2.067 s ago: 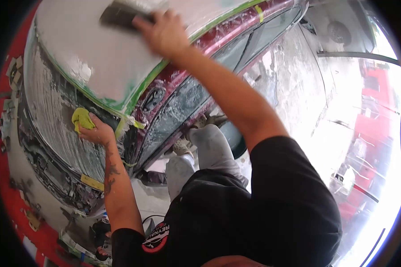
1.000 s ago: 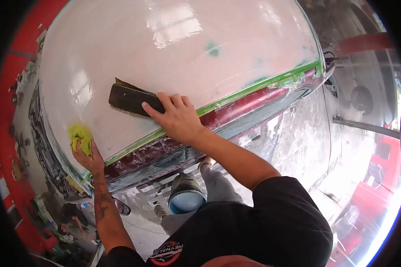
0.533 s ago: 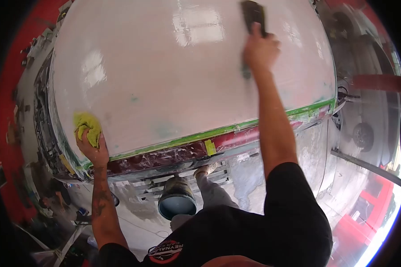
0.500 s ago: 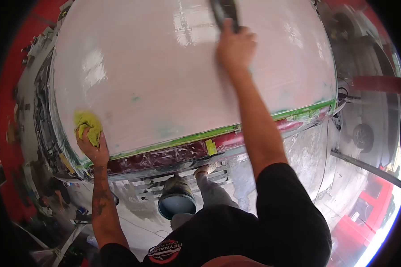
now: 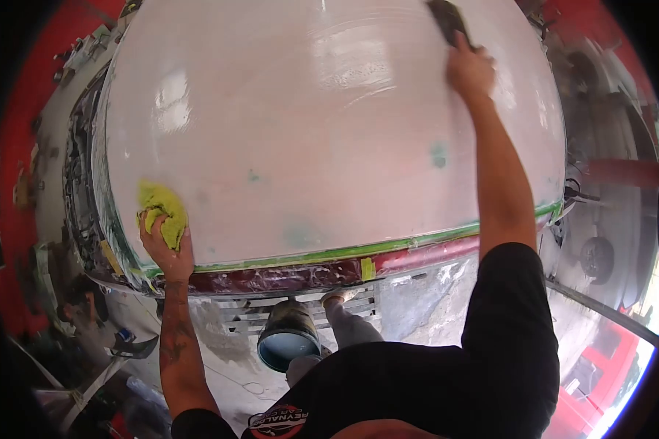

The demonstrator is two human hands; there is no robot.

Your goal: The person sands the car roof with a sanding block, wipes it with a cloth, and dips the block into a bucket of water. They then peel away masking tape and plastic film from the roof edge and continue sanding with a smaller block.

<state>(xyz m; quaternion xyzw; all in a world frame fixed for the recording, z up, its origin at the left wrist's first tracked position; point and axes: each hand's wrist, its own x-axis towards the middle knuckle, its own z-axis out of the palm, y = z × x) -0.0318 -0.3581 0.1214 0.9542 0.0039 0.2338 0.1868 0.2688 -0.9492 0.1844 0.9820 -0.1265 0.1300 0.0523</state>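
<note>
A wide pinkish-white car panel (image 5: 234, 146) fills the upper view, wet and shiny, with small green patches. Near its left edge my left hand (image 5: 170, 249) grips a crumpled yellow-green cloth (image 5: 161, 208) and rests at the panel. My right hand (image 5: 471, 72) reaches far across to the upper right, its fingers closed on a dark, flat sanding block (image 5: 448, 22). The block's underside is hidden. Green masking tape (image 5: 329, 252) runs along the near edge, above a dark red strip (image 5: 285, 278).
A bucket (image 5: 289, 347) of bluish liquid stands on the floor by my legs. A low slatted piece (image 5: 252, 313) lies beside it. Towards the left another person (image 5: 84, 307) is low down, near the floor. A wheel (image 5: 597, 260) shows on the right.
My right hand has swept to the right with the sanding block. My left hand keeps its hold on the cloth at about the same spot on the panel. The view has shifted slightly.
</note>
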